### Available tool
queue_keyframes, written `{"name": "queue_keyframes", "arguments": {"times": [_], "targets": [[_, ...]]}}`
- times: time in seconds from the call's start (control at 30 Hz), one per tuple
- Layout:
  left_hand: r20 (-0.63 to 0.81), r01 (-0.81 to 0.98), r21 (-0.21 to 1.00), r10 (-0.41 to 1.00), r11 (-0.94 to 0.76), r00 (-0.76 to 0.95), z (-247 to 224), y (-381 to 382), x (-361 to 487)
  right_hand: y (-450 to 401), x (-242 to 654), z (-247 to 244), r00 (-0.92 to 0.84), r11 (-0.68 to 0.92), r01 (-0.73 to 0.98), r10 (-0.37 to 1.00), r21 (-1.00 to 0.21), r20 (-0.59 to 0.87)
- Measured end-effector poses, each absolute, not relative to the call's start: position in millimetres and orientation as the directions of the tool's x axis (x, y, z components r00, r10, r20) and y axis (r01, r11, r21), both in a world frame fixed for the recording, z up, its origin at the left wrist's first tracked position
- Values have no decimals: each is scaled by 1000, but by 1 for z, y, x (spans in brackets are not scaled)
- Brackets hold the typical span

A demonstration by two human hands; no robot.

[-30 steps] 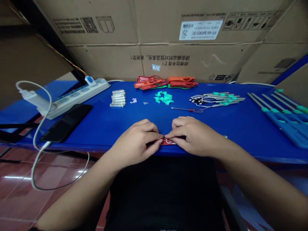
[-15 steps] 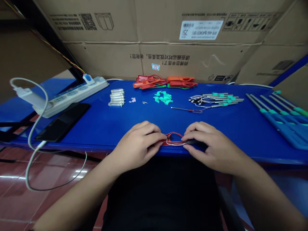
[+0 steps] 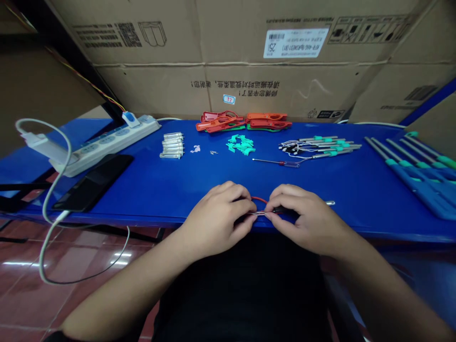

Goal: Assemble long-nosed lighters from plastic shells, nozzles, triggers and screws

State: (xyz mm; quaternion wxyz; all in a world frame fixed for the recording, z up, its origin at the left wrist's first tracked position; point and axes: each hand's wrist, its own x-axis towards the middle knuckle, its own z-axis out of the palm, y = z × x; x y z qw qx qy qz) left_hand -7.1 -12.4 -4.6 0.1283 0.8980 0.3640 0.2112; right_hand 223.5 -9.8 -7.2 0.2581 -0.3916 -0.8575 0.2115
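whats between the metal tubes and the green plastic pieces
In the head view, small white pieces and tiny metal bits lie there on the blue table.

The slim metal shaft is gleaming, and the red wire is showing a smooth, plastic-looking coating. The blue table top is shining with a glossy finish, the cardboard boxes are looking matt and slightly rough, and the floor tiles are reflecting light.
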Motion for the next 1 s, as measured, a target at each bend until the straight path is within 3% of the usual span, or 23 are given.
{"name": "queue_keyframes", "arguments": {"times": [0.23, 0.4, 0.77, 1.0], "targets": [[283, 558, 505, 737, -658, 613, -6, -10, -3, -9, 221, -6, -560, 625, 553, 768, -551, 310], [272, 557, 525, 747, -643, 606, -4, -9, -2, -10, 221, -9, -578, 657, 562, 746, -502, 329], [251, 539, 567, 754, -623, 608, -5, -7, -2, -11, 220, -5, -576, 588, 606, 789, -536, 215], [231, 546, 576, 761, -609, 606, -4, -6, -1, -12, 217, 1, -595, 591, 652, 787, -475, 163]]}}
